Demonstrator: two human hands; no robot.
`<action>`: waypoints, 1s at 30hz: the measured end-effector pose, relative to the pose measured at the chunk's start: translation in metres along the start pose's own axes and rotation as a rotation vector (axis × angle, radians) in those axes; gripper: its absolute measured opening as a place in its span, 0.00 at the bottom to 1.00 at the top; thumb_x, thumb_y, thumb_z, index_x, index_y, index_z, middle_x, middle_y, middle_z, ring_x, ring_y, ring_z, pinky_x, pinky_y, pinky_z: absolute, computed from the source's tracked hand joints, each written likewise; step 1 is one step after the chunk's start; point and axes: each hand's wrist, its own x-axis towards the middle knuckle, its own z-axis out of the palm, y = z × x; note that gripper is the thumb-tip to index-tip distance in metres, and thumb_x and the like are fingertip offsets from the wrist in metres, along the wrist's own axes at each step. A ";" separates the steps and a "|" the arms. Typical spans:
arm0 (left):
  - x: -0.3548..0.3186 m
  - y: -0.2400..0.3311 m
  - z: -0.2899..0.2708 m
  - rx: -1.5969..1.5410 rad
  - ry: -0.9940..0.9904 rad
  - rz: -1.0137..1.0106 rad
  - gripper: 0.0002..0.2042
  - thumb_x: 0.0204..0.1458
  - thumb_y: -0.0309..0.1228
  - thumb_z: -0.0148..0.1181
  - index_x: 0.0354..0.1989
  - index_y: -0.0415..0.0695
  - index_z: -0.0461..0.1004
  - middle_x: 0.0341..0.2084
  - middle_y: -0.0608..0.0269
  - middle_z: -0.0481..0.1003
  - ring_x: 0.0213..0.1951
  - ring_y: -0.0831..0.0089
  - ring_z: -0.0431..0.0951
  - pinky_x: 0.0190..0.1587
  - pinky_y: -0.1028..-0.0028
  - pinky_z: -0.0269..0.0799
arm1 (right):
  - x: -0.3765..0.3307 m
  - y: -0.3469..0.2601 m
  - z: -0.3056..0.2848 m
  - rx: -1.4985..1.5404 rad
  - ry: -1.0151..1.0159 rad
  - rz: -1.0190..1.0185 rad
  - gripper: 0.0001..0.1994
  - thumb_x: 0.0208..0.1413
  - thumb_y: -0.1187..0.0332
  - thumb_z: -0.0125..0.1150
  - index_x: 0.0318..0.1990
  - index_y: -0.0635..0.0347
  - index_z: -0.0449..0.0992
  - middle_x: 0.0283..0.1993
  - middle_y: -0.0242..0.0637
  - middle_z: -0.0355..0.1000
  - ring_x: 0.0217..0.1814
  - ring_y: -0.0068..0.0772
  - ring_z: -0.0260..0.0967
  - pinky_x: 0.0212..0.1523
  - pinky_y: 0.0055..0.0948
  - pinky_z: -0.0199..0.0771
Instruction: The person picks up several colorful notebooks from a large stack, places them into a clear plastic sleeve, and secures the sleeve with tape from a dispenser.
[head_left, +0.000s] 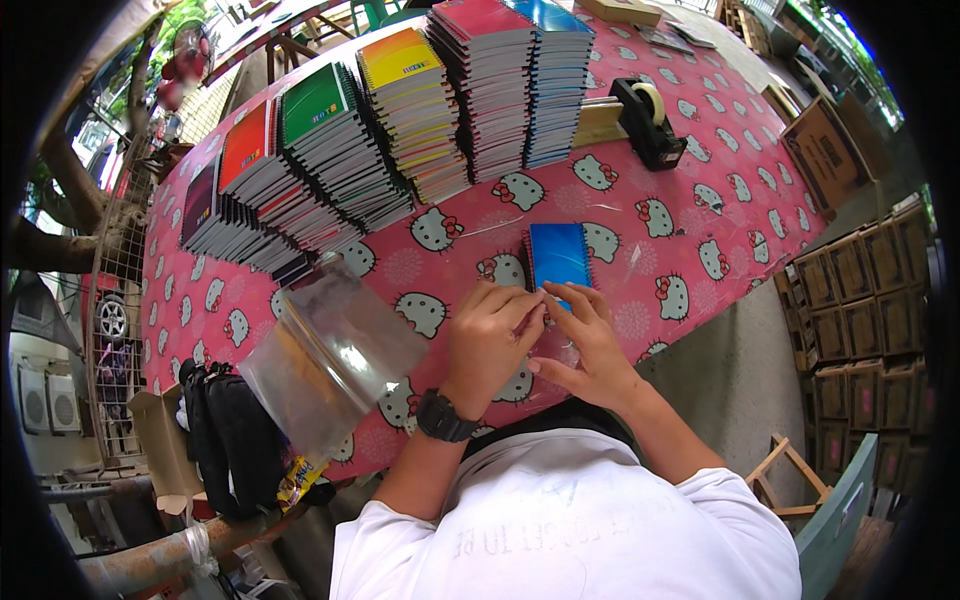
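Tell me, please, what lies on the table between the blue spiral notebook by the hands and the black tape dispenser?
In the head view, only bare pink cat-print tablecloth lies between the blue spiral notebook and the black tape dispenser.

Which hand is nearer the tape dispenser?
Right. The right hand sits at the near end of the blue notebook, on the side of the black tape dispenser. The left hand is beside it, farther left, toward the stack of clear sleeves.

Notebook stacks (400,130) behind a single notebook (559,255), tape dispenser (648,122) right.
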 end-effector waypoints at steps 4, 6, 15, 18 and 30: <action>0.005 -0.003 0.012 -0.026 -0.087 0.002 0.07 0.36 0.24 0.62 0.28 0.42 0.77 0.24 0.64 0.75 0.29 0.67 0.73 0.31 0.71 0.70 | 0.000 0.011 -0.009 -0.058 -0.043 0.002 0.32 0.42 0.51 0.64 0.52 0.64 0.66 0.58 0.45 0.59 0.61 0.52 0.49 0.58 0.48 0.52; 0.008 -0.003 0.015 -0.065 -0.153 -0.046 0.07 0.36 0.23 0.62 0.27 0.42 0.77 0.24 0.64 0.75 0.29 0.67 0.73 0.31 0.71 0.70 | 0.000 0.016 -0.019 -0.079 -0.090 -0.008 0.32 0.42 0.52 0.64 0.51 0.63 0.67 0.58 0.44 0.59 0.62 0.52 0.49 0.57 0.49 0.52; -0.009 0.006 0.011 -0.050 -0.273 -0.186 0.08 0.37 0.26 0.60 0.29 0.40 0.77 0.24 0.60 0.75 0.29 0.64 0.73 0.31 0.68 0.70 | 0.006 0.029 -0.027 -0.011 -0.342 -0.138 0.26 0.39 0.57 0.65 0.45 0.64 0.72 0.59 0.44 0.59 0.62 0.53 0.49 0.56 0.50 0.53; -0.024 0.011 0.007 0.042 -0.252 -0.228 0.08 0.37 0.27 0.60 0.27 0.39 0.77 0.22 0.59 0.74 0.28 0.63 0.73 0.31 0.68 0.70 | 0.009 0.031 -0.021 0.029 -0.424 -0.211 0.24 0.38 0.59 0.66 0.42 0.65 0.73 0.58 0.45 0.60 0.62 0.53 0.50 0.56 0.50 0.53; -0.109 0.040 -0.024 0.223 0.074 -0.605 0.04 0.36 0.27 0.59 0.20 0.40 0.73 0.21 0.55 0.74 0.26 0.59 0.74 0.30 0.65 0.70 | 0.013 -0.004 0.022 0.221 -0.726 -0.560 0.26 0.37 0.63 0.68 0.46 0.65 0.71 0.56 0.48 0.62 0.59 0.53 0.54 0.57 0.46 0.56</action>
